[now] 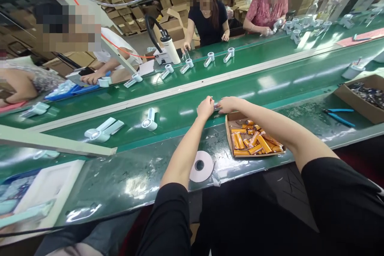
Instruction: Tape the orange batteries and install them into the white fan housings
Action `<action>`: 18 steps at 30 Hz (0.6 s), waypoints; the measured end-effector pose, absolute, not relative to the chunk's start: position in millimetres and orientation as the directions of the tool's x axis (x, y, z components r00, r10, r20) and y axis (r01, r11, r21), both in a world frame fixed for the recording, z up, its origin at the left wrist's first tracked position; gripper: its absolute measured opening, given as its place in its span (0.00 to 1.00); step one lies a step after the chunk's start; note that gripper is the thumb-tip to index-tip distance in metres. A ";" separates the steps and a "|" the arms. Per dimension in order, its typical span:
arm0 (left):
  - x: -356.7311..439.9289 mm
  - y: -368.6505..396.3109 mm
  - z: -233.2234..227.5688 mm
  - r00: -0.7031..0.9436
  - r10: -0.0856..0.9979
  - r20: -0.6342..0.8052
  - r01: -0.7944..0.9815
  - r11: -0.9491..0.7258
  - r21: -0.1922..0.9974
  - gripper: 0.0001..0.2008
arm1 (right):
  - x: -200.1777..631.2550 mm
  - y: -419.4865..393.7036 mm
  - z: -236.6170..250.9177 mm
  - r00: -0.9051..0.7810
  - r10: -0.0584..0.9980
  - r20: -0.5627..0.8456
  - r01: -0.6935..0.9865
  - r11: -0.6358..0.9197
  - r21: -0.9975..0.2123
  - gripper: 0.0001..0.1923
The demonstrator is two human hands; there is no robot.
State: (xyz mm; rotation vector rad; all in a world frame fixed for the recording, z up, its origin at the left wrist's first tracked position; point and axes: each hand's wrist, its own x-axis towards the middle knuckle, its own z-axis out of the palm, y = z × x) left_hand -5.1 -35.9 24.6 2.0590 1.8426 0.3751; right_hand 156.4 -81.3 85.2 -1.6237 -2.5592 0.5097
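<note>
My left hand (205, 108) and my right hand (228, 105) meet over the near side of the green conveyor belt (180, 114). Both have their fingers closed around a small pale piece (216, 105), mostly covered by the fingers, so I cannot make out what it is. Just below my right hand and forearm is a cardboard tray (229, 138) with several orange-wrapped cylindrical battery cells (239, 141). A roll of pale tape (207, 168) lies flat on the bench beside my left forearm.
Pale blue fan-like housings (149, 123) lie on the belt to the left. Blue-handled pliers (340, 117) and a cardboard box (357, 108) of small metal parts are at right. A white tray (70, 176) stands at lower left. Co-workers sit across the line.
</note>
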 end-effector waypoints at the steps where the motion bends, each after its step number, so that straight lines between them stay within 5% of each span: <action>1: -8.2 -41.8 28.1 0.094 0.996 -0.011 0.897 -0.080 0.434 0.21 | 166.1 -89.2 92.8 -0.447 0.890 -0.083 0.857 0.400 -0.324 0.24; 4: -42.0 -87.5 27.9 0.219 0.968 0.124 0.861 -0.252 0.442 0.26 | 213.2 -124.5 107.1 -0.448 0.894 0.000 0.832 0.417 -0.365 0.22; 8: -122.3 -213.0 -2.3 0.648 0.749 0.136 0.679 -0.650 0.341 0.25 | 309.9 -203.6 89.5 -0.401 0.915 0.031 0.805 0.369 -0.464 0.19; 10: -157.8 -275.3 -19.6 0.662 0.741 0.116 0.713 -0.670 0.206 0.30 | 349.4 -247.8 72.2 -0.313 0.947 0.077 0.728 0.291 -0.621 0.18; 14: -183.8 -331.5 -30.6 0.651 0.747 0.131 0.742 -0.664 0.099 0.21 | 354.8 -297.8 57.7 -0.105 0.989 0.099 0.637 0.144 -0.758 0.15; 18: -151.6 -315.1 -1.3 0.570 0.716 0.403 0.748 -0.655 0.106 0.18 | 271.5 -290.9 67.9 -0.369 0.926 0.077 0.455 0.253 -0.854 0.18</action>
